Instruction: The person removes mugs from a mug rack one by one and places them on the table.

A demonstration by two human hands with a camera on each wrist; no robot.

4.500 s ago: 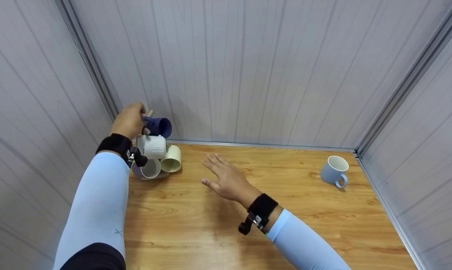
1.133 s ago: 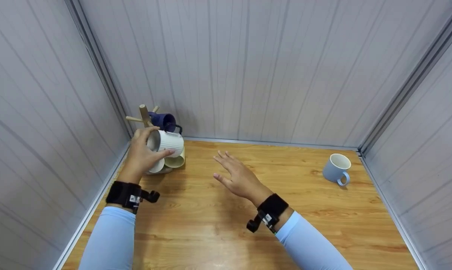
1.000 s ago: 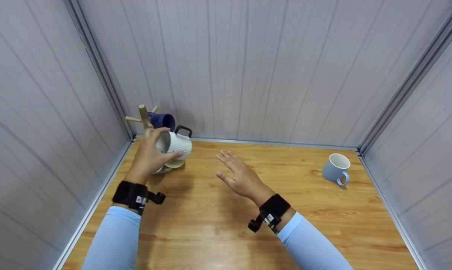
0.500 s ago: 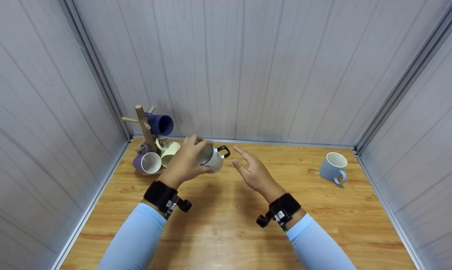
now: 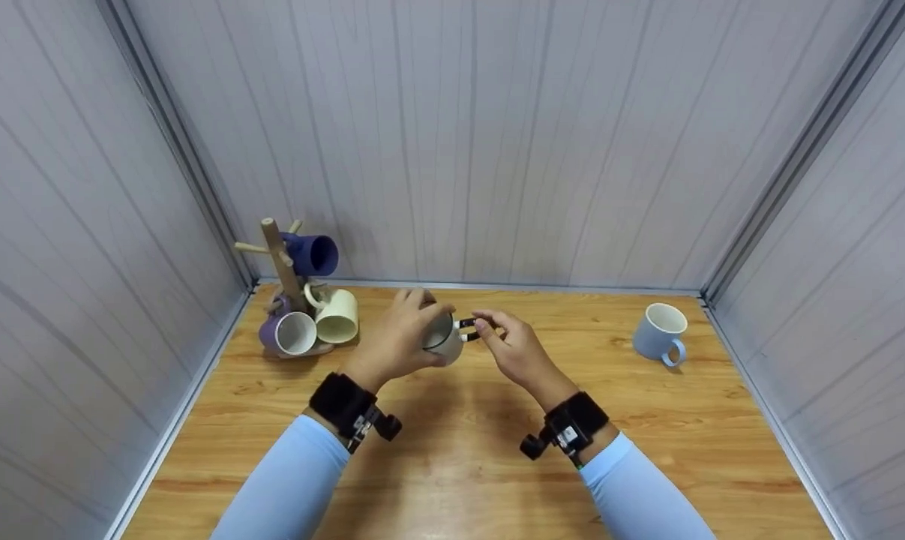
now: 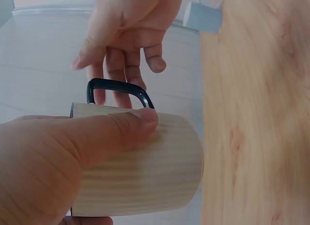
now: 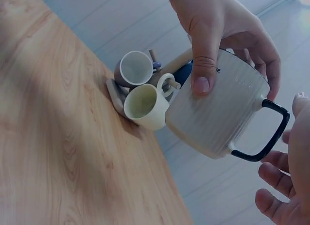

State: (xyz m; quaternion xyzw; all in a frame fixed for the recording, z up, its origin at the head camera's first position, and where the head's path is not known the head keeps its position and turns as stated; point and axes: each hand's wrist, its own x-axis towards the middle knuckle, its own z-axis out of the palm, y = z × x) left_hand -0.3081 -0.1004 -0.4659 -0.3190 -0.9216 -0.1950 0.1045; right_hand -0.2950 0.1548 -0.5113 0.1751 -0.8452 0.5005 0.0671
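Observation:
My left hand [image 5: 400, 337] grips a white ribbed mug [image 7: 220, 106] around its body, above the table and tilted. Its thumb lies along the side in the left wrist view. The mug's black handle [image 6: 118, 84] points toward my right hand [image 5: 519, 349]. The right hand's fingers [image 6: 116, 65] reach behind the handle, and its thumb stands apart from it in the wrist views. Whether any finger touches the handle is hard to tell. At left a wooden mug rack [image 5: 278, 255] carries a dark blue mug [image 5: 316, 255], a cream mug [image 5: 338, 316] and a purple mug [image 5: 291, 334] with white inside.
A light blue mug [image 5: 658, 334] stands upright on the wooden table [image 5: 452, 480] at the right, its handle toward the front. Pale panel walls [image 5: 437, 135] enclose the table at the back and both sides.
My left hand has taken the white mug off the rack and carried it right to the middle. The right hand has moved slightly right, and its fingers have come to the handle.

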